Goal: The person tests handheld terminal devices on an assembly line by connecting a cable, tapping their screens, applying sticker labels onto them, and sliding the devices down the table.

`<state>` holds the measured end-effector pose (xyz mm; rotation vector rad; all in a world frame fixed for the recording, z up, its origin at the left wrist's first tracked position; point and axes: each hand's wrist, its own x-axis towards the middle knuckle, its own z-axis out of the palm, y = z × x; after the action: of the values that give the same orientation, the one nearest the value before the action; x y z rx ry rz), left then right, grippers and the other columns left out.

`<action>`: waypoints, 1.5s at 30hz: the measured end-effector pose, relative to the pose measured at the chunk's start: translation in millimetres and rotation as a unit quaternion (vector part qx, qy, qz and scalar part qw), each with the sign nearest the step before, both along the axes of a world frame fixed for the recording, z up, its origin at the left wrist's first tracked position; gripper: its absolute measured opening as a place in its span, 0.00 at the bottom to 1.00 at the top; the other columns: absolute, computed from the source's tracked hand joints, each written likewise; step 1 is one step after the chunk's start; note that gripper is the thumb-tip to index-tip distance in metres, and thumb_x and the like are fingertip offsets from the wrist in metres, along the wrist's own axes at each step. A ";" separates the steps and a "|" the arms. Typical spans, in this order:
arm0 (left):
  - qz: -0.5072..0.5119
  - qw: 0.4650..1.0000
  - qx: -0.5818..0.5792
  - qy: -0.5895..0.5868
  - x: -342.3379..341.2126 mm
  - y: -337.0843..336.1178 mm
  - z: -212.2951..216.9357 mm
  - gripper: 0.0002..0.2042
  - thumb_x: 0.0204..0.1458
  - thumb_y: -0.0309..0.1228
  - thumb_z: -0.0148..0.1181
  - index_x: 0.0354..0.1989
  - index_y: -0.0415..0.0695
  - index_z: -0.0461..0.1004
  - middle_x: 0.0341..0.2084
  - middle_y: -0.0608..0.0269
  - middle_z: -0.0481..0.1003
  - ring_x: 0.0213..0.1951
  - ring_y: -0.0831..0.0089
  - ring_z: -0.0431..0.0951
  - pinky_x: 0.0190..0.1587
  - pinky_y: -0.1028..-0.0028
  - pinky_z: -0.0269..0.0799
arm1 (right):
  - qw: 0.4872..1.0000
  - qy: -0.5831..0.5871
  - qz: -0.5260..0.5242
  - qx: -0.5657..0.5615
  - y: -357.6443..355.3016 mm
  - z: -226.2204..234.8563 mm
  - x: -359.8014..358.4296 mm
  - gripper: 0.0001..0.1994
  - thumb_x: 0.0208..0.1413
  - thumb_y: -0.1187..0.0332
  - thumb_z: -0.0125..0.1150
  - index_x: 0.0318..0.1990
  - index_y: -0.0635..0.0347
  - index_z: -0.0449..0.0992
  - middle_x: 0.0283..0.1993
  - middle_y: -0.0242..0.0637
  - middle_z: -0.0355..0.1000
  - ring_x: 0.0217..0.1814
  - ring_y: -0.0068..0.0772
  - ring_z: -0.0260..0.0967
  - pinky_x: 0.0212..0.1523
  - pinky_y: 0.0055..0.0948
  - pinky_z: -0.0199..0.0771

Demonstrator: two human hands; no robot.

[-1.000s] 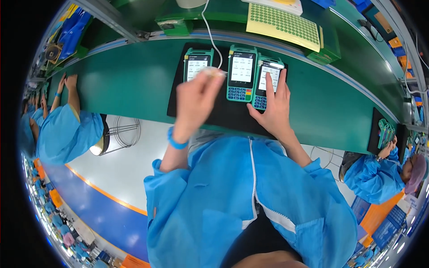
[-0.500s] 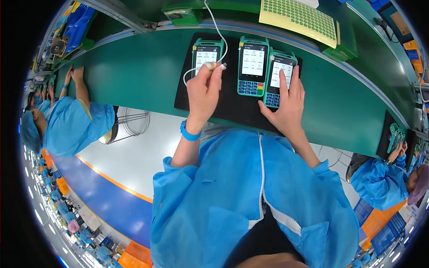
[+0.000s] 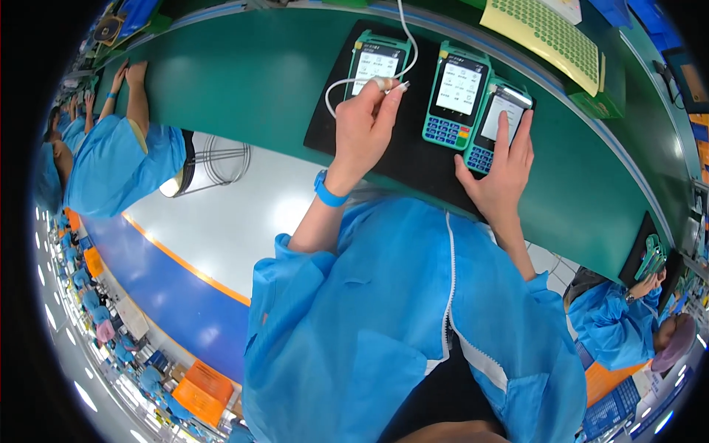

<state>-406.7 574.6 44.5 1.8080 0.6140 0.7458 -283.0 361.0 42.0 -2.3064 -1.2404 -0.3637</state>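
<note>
Three green card payment terminals with lit screens lie on a black mat (image 3: 341, 125). My left hand (image 3: 362, 129) is closed on a white cable (image 3: 408, 37), its plug end poking out past the fingertips. That hand hovers over the lower part of the left terminal (image 3: 377, 65) and hides its keys. The middle terminal (image 3: 458, 87) lies untouched, its blue keypad showing. On the right terminal (image 3: 484, 140), my right hand (image 3: 502, 166) rests open, fingers spread over the screen and thumb by the keypad's left edge.
A yellow sheet of round green stickers (image 3: 546, 40) lies on a green ledge behind the terminals. Co-workers sit at the same green bench (image 3: 221, 74), one at the left (image 3: 125, 170) and one at the right (image 3: 609, 317), who handles green devices (image 3: 651, 257).
The view has shifted, so the bench things appear farther right and higher. The right terminal's screen has gone from an icon grid to a different page. My left hand still holds the cable.
</note>
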 end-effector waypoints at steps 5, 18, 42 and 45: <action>-0.006 1.000 0.029 0.009 -0.3 -1.4 0.6 0.10 0.68 0.31 0.58 0.48 0.37 0.80 0.18 0.69 0.73 0.20 0.87 0.68 0.24 0.81 0.61 | 1.000 -0.010 0.002 -0.005 -1.7 -0.6 2.0 0.49 0.43 0.55 0.77 0.73 0.63 0.62 0.79 0.70 0.46 0.70 0.70 0.59 0.69 0.54 0.61; -0.001 1.000 -0.024 0.005 0.3 -1.1 2.1 0.08 0.65 0.29 0.62 0.45 0.38 0.80 0.16 0.66 0.73 0.19 0.83 0.70 0.23 0.79 0.62 | 1.000 0.005 0.001 -0.005 -2.9 -1.0 2.4 0.49 0.44 0.54 0.77 0.74 0.65 0.62 0.78 0.74 0.45 0.74 0.72 0.55 0.70 0.56 0.59; -0.033 0.998 -0.045 0.011 -3.7 -1.4 -1.8 0.12 0.71 0.30 0.54 0.55 0.35 0.77 0.21 0.70 0.72 0.20 0.89 0.65 0.22 0.86 0.56 | 0.999 0.015 0.013 0.027 -8.3 -5.5 8.4 0.53 0.45 0.51 0.75 0.74 0.73 0.56 0.77 0.77 0.43 0.73 0.73 0.56 0.71 0.62 0.58; -0.027 0.999 -0.044 0.018 -3.1 -2.2 0.4 0.12 0.71 0.30 0.54 0.55 0.35 0.77 0.21 0.71 0.71 0.20 0.89 0.65 0.22 0.86 0.56 | 1.000 0.020 0.009 0.019 -8.3 -3.0 7.7 0.53 0.45 0.51 0.76 0.74 0.73 0.56 0.77 0.77 0.44 0.73 0.74 0.56 0.71 0.62 0.58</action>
<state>-409.9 572.4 44.9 1.7521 0.6106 0.6425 -275.3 352.8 39.1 -2.2568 -1.2241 -0.3297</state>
